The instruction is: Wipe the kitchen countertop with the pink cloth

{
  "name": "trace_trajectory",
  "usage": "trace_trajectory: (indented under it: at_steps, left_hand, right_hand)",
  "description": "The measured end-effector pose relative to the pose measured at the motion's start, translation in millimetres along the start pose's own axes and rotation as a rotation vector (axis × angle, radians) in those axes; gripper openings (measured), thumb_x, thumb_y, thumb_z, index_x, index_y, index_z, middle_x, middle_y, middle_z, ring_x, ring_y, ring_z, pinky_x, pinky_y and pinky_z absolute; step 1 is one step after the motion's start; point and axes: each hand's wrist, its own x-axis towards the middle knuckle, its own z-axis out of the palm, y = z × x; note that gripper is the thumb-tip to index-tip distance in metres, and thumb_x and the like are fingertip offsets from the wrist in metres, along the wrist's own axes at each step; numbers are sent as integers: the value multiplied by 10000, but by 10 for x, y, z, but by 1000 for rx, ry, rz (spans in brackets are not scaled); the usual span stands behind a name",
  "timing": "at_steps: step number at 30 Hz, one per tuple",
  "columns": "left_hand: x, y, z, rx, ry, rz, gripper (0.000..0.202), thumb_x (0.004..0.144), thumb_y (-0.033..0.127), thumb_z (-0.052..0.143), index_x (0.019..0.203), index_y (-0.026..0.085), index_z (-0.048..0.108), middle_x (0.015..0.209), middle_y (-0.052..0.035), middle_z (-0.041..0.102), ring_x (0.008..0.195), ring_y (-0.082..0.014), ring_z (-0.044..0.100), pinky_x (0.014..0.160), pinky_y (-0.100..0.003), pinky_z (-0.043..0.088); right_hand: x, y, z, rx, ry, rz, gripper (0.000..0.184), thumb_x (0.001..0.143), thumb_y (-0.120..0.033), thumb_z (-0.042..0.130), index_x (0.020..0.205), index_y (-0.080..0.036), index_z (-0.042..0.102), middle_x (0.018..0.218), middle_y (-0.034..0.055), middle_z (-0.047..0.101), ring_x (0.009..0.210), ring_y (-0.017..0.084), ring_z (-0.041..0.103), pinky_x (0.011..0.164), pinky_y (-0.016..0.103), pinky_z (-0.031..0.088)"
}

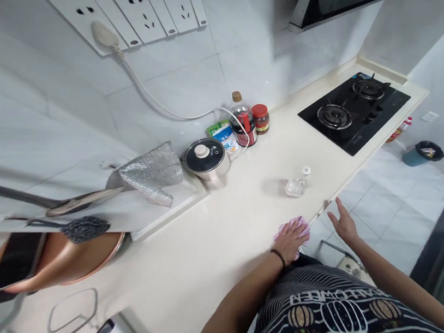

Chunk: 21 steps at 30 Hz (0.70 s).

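My left hand lies flat, fingers spread, on a pink cloth near the front edge of the cream countertop. A dark band sits on that wrist. Off the counter's edge, over the floor, my right hand hangs open with its fingers stretched out and nothing in it. A small clear glass bottle lies on the counter a little beyond both hands, its white cap beside it.
A small lidded electric pot stands by the wall with jars and packets. A black gas hob is at the right. At left are a copper pan, a crumpled silver sheet and a white board. A bin stands on the floor.
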Motion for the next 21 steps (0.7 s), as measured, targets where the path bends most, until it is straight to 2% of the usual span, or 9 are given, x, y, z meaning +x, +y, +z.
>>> trace_trajectory:
  at_steps: [3, 6, 8, 10, 12, 15, 18, 21]
  left_hand:
    - [520, 115, -119, 74, 18, 43, 705, 842, 231, 716, 1525, 287, 546, 1752, -56, 352, 1653, -290, 183, 1315, -525, 184]
    - [844, 228, -187, 120, 45, 28, 625, 858, 228, 714, 1467, 284, 588, 1739, -47, 376, 1644, -278, 204, 1302, -512, 209]
    - [879, 253, -187, 129, 51, 22, 637, 852, 230, 723, 1470, 286, 583, 1743, -49, 366, 1644, -270, 200, 1299, -507, 216]
    - [752, 229, -145, 120, 49, 19, 701, 839, 243, 736, 1512, 290, 546, 1757, -49, 337, 1649, -276, 187, 1301, -511, 219]
    - [483, 168, -69, 101, 52, 10, 752, 839, 247, 730, 1556, 292, 505, 1770, -48, 310, 1654, -286, 177, 1307, -520, 215]
    - [-112, 56, 74, 78, 52, -27, 728, 878, 246, 688, 1577, 305, 493, 1760, -48, 331, 1646, -291, 218, 1308, -522, 237]
    - [-884, -23, 221, 118, 61, -123, 627, 952, 252, 625, 1559, 364, 515, 1724, -21, 406, 1617, -272, 306, 1283, -511, 314]
    - [-1824, -23, 378, 218, 109, -256, 560, 969, 187, 589, 1481, 414, 599, 1692, -4, 459, 1605, -276, 338, 1267, -534, 348]
  right_hand:
    - [-56, 78, -57, 7, 18, 9, 899, 942, -717, 412, 1609, -115, 407, 1635, 210, 501, 1515, 326, 482, 1263, 525, 386]
    - [-88, 135, -114, 6, 19, 5, 890, 948, -705, 420, 1618, -120, 395, 1645, 204, 490, 1521, 324, 477, 1264, 530, 385]
    - [-85, 149, -137, 3, 16, 0, 884, 953, -694, 423, 1620, -115, 389, 1646, 209, 488, 1518, 327, 479, 1261, 537, 390]
    - [-65, 138, -130, 0, 18, -11, 859, 958, -677, 431, 1617, -126, 396, 1639, 205, 499, 1510, 327, 489, 1254, 541, 400]
    - [-36, 99, -85, -3, 15, -35, 822, 965, -650, 441, 1609, -140, 410, 1625, 197, 518, 1499, 325, 502, 1249, 544, 410]
    - [12, -4, 46, -14, -9, -97, 769, 976, -593, 455, 1603, -149, 417, 1608, 194, 537, 1487, 323, 512, 1246, 552, 418]
    - [63, -120, 208, -40, -55, -167, 744, 981, -551, 452, 1598, -137, 417, 1609, 205, 529, 1499, 333, 491, 1247, 570, 416]
    - [108, -184, 353, -77, -108, -227, 742, 984, -546, 436, 1585, -111, 426, 1613, 229, 511, 1519, 353, 454, 1254, 588, 399]
